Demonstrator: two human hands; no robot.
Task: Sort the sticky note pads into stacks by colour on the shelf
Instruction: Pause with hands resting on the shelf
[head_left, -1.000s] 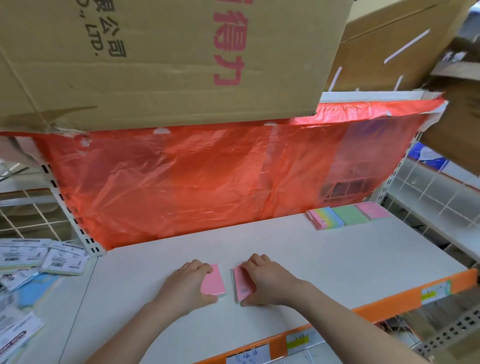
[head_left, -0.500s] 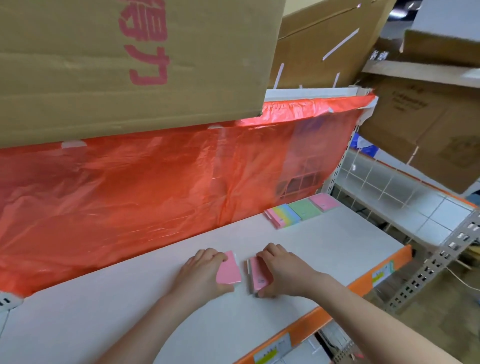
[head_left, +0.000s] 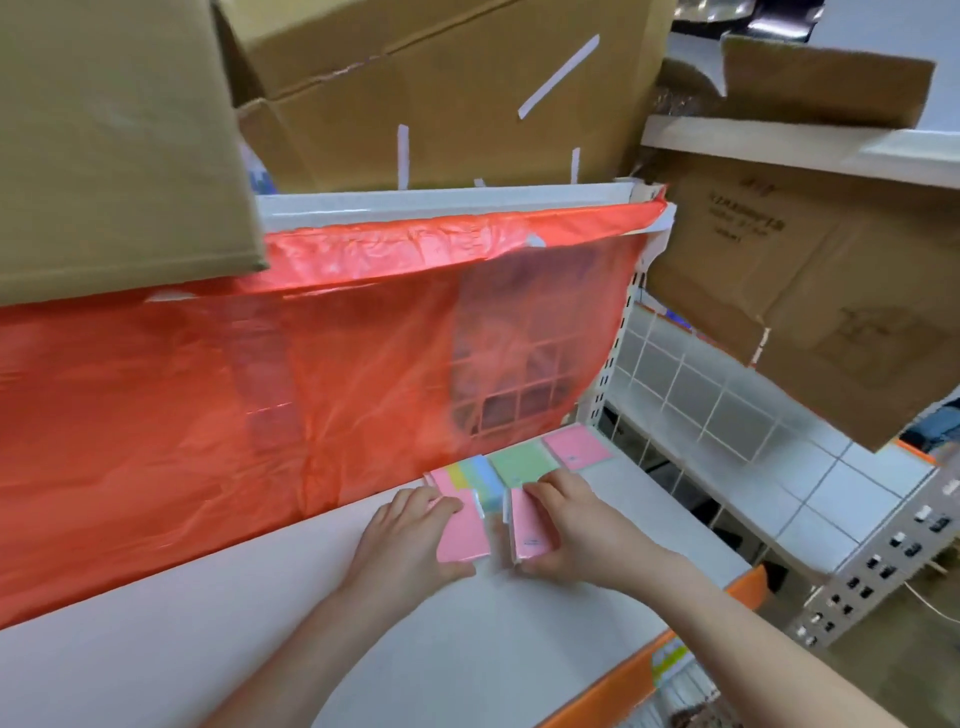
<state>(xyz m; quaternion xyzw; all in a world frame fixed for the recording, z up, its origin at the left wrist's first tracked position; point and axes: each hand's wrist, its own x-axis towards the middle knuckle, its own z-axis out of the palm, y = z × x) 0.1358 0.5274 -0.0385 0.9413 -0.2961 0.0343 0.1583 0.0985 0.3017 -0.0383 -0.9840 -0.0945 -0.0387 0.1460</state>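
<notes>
each hand holds 1 pink pad on the white shelf (head_left: 182, 639), near the back right corner. the left hand (head_left: 402, 545) grips its pink pad (head_left: 462, 530) with fingers curled over the far edge and the thumb under the near edge, the pad tipped up a little toward the camera. the right hand (head_left: 576, 525) pinches the second pink pad (head_left: 527, 532) the same way, fingers at the top, thumb at the bottom, and this one stands more on its long edge. the 2 pads sit just beside each other with a narrow gap. right behind them lie a striped pad (head_left: 467, 478) in pink, yellow, green and blue, a green pad (head_left: 519, 462) and another pink pad (head_left: 576, 447) in the corner, all flat against the foot of the red plastic sheet (head_left: 260, 389). these pads look light and fairly stiff as blocks, but the glossy shine suggests a thin plastic wrap that may be slippery, so holding them by 2 opposite edges is probably safer than pressing on the flat face. the loose side of a pad could fan open if it is unwrapped, which i cannot tell. the frame is motion-blurred, so the small print on the right pad is unreadable, the thickness of each pad is hard to judge, and whether the striped pad is 1 pad or several overlapping is unclear. cardboard boxes (head_left: 415, 93) overhang the shelf.
</notes>
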